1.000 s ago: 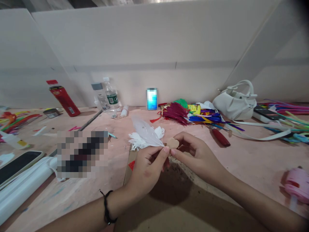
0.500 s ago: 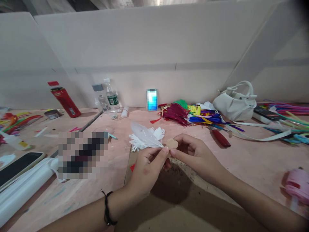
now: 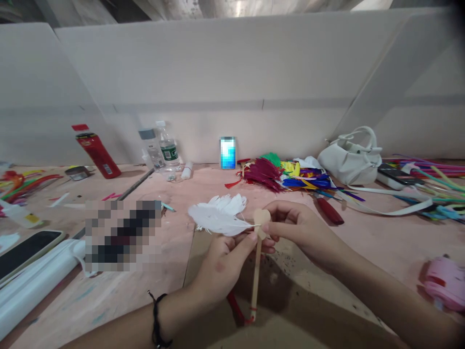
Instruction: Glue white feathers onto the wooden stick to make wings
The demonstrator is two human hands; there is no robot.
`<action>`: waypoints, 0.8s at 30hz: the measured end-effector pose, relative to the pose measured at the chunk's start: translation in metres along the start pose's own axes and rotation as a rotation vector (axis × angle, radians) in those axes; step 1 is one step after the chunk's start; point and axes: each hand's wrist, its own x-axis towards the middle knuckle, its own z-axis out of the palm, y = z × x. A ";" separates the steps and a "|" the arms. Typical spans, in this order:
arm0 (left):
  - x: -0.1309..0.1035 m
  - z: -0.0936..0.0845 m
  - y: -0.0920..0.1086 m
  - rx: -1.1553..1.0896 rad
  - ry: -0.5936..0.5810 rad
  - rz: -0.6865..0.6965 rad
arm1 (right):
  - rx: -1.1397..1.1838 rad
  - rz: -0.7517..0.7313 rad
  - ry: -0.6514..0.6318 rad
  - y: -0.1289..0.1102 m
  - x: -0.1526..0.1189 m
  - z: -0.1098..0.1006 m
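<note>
Two hands, left and right, pinch the heart-topped stick between them, a white feather leftward.

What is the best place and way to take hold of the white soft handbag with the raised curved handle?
Probably best at the top of its curved handle, coming from above: the handle arches up over the white soft handbag. Avoid lifting by the long flat strap, which lies loose on the table.

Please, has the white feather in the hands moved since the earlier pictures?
Yes. Against the white pile behind it, the held feather has swung down in the view, its tip now further left.
</note>
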 end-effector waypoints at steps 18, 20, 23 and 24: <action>-0.002 -0.004 0.005 0.471 0.072 0.237 | -0.084 -0.033 -0.167 -0.005 0.003 -0.008; -0.003 -0.003 0.006 0.448 0.088 0.271 | -0.095 -0.050 -0.166 -0.005 0.003 -0.008; -0.003 -0.002 0.008 0.433 0.099 0.302 | -0.097 -0.055 -0.164 -0.005 0.003 -0.008; -0.003 -0.001 0.008 0.428 0.098 0.300 | -0.098 -0.053 -0.163 -0.005 0.002 -0.008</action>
